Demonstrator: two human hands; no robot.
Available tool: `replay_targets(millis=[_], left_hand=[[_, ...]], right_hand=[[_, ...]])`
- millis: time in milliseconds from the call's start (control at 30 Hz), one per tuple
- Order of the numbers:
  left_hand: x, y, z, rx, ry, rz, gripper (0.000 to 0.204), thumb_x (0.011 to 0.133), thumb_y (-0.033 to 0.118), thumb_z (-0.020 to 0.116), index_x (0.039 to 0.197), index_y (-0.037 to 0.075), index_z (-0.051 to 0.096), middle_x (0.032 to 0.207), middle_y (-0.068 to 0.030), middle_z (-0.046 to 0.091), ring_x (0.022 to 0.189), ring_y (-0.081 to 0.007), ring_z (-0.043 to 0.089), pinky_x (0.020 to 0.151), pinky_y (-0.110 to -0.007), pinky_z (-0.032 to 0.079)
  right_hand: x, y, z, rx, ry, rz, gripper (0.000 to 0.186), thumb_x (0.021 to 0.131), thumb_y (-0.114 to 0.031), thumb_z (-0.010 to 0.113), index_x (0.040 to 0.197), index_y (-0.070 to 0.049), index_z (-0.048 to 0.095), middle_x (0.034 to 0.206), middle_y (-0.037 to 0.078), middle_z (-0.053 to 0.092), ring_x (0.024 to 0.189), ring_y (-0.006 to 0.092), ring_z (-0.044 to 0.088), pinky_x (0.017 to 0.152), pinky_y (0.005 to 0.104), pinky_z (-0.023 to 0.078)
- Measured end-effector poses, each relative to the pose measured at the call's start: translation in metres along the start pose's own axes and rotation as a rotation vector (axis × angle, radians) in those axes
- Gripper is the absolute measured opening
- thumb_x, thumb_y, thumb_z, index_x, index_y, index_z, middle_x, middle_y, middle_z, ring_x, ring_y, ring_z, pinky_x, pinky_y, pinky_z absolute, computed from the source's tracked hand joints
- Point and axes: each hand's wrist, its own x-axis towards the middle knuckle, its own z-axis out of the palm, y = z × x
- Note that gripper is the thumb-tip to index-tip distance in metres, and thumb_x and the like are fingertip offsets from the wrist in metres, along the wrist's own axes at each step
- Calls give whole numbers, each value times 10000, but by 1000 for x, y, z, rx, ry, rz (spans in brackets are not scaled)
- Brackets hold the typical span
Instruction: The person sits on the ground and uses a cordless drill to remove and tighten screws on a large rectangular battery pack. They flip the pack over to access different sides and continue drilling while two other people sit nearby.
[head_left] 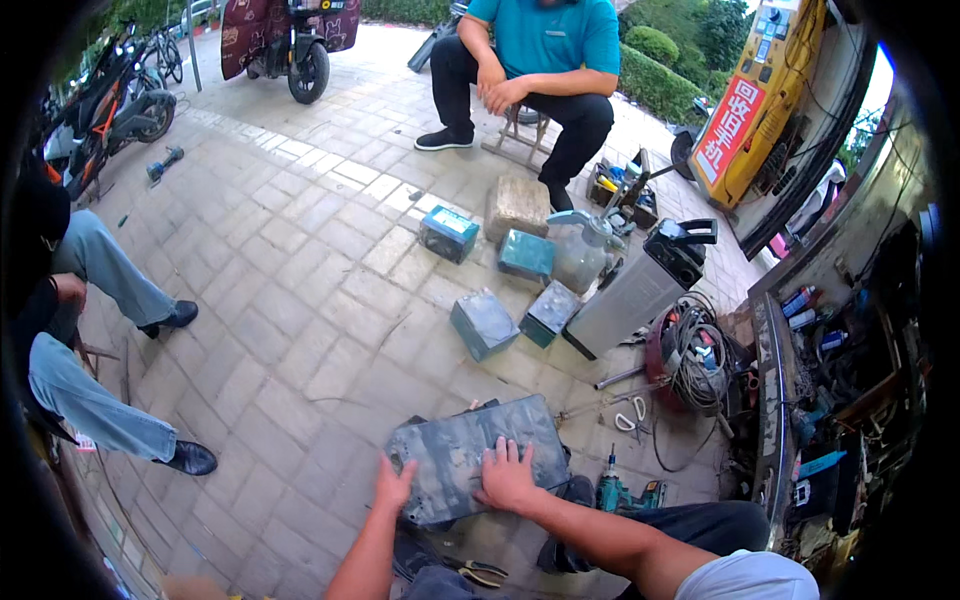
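A scuffed dark grey box-shaped case (450, 450) lies flat and slightly turned in front of me, close to my feet. Its left end is held by my left hand (394, 484), the thumb over the edge and the other fingers partly hidden. My right hand (508, 476) rests palm down on the top face, fingers spread. Just right of the case a teal cordless drill (622, 490) lies on the paving. Pliers (476, 571) with dark and yellow handles are below the case, near my leg. White-handled scissors (631, 414) lie beyond the drill.
Several battery-like blocks (484, 324) stand ahead, beside a tall grey case (640, 290) and a clear pump jug (580, 252). A tub of coiled cable (692, 355) and a cluttered shelf (775, 400) border the right. Two people sit nearby, ahead and left.
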Motion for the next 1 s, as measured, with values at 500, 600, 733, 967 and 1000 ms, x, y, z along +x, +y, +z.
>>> replay_targets(millis=[500, 600, 733, 967, 1000], left_hand=[[1, -16, 11, -61, 127, 121, 910, 784, 335, 744, 1434, -77, 257, 1415, -282, 395, 1324, -364, 394, 1101, -383, 307], [-11, -3, 10, -140, 95, 125, 907, 772, 330, 754, 1429, -74, 276, 1386, -270, 437, 1288, -354, 439, 1075, -377, 339], [-25, -25, 9, -174, 98, 90, 913, 763, 340, 759, 1419, -89, 291, 1373, -270, 453, 1264, -349, 463, 1060, -378, 354], [-33, -35, 16, -4, 250, 151, 723, 811, 255, 705, 1384, -53, 390, 1272, -210, 564, 1133, -258, 569, 959, -349, 437], [-32, -38, 17, -4, 230, 156, 785, 793, 281, 724, 1387, -81, 360, 1306, -241, 520, 1188, -295, 519, 1001, -361, 397]], right_hand=[[6, 3, 10, -63, 48, -92, 818, 623, -508, 779, 1186, 40, 551, 1286, 344, 464, 1187, 482, 461, 968, 723, 272], [6, 6, 15, -68, 78, -90, 803, 614, -498, 783, 1163, 45, 564, 1276, 350, 470, 1162, 488, 482, 967, 716, 283], [7, 2, 5, -49, 56, -115, 785, 649, -471, 763, 1192, 55, 553, 1288, 359, 459, 1155, 492, 487, 973, 715, 277], [15, 0, 15, -85, 49, -74, 717, 640, -416, 743, 1155, 52, 572, 1229, 341, 490, 1085, 472, 512, 945, 711, 298], [14, -2, 17, -94, -10, -53, 781, 620, -466, 768, 1176, 41, 559, 1238, 331, 483, 1093, 463, 504, 944, 710, 299]])
